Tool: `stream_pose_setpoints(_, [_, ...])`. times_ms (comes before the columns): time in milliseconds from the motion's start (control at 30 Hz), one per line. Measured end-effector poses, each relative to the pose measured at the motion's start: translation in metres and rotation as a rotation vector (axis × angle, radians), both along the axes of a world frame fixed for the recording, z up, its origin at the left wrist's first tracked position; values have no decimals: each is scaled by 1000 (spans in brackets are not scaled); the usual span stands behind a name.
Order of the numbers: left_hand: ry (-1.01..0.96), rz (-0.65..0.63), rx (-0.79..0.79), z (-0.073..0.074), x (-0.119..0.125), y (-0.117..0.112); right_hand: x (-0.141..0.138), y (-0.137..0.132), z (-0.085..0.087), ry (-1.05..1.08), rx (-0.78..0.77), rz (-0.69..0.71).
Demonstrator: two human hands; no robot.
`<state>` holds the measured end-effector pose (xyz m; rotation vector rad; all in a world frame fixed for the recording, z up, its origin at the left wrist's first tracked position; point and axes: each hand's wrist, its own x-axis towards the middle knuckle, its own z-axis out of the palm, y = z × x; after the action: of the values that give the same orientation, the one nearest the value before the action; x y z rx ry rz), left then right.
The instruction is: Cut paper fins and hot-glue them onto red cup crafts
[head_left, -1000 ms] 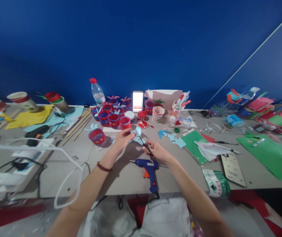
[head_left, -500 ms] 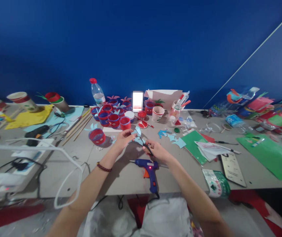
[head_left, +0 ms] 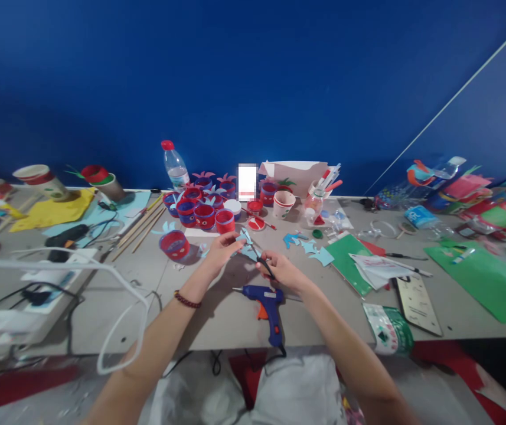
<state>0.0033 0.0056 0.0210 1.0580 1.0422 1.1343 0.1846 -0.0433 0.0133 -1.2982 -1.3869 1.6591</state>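
Observation:
My left hand (head_left: pixel 225 248) pinches a small piece of light blue paper (head_left: pixel 244 235) above the middle of the table. In my right hand (head_left: pixel 281 268) is a pair of scissors (head_left: pixel 263 264) with black handles, fingers closed round them. The blades point up and left and meet the blue paper. A blue hot glue gun (head_left: pixel 273 307) lies just below both hands, its nozzle to the left. Behind my left hand stands a small red cup (head_left: pixel 225 221). To its left is a red and blue cup (head_left: pixel 175 245) with a light blue paper crown.
Several decorated cups (head_left: pixel 204 216) cluster at the back beside a plastic bottle (head_left: pixel 175 165). Blue paper cutouts (head_left: pixel 321 254) and green card (head_left: pixel 350 262) lie right. A power strip (head_left: pixel 62 295) with white cable and wooden sticks (head_left: pixel 141 227) are left. A phone (head_left: pixel 418 304) lies near the front edge.
The scissor blades and blue paper have shifted slightly against each other, and the paper looks narrower now. The red light on the glue gun no longer shows. Both arms stay nearly in place.

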Motion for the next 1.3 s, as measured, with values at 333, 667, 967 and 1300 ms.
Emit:
stream_pose_setpoints(333, [47, -8, 25, -11, -3, 3, 1, 2, -2, -16, 34, -70])
stream_pose_setpoints(667, [30, 24, -35, -8, -6, 8, 11, 11, -8, -287, 287, -351])
stream_pose_setpoints(967, [321, 126, -48, -19, -10, 14, 18, 13, -17, -867, 572, -235])
stream_pose_setpoints(1300, [426, 150, -5, -30, -14, 23, 16, 17, -24, -897, 579, -164])
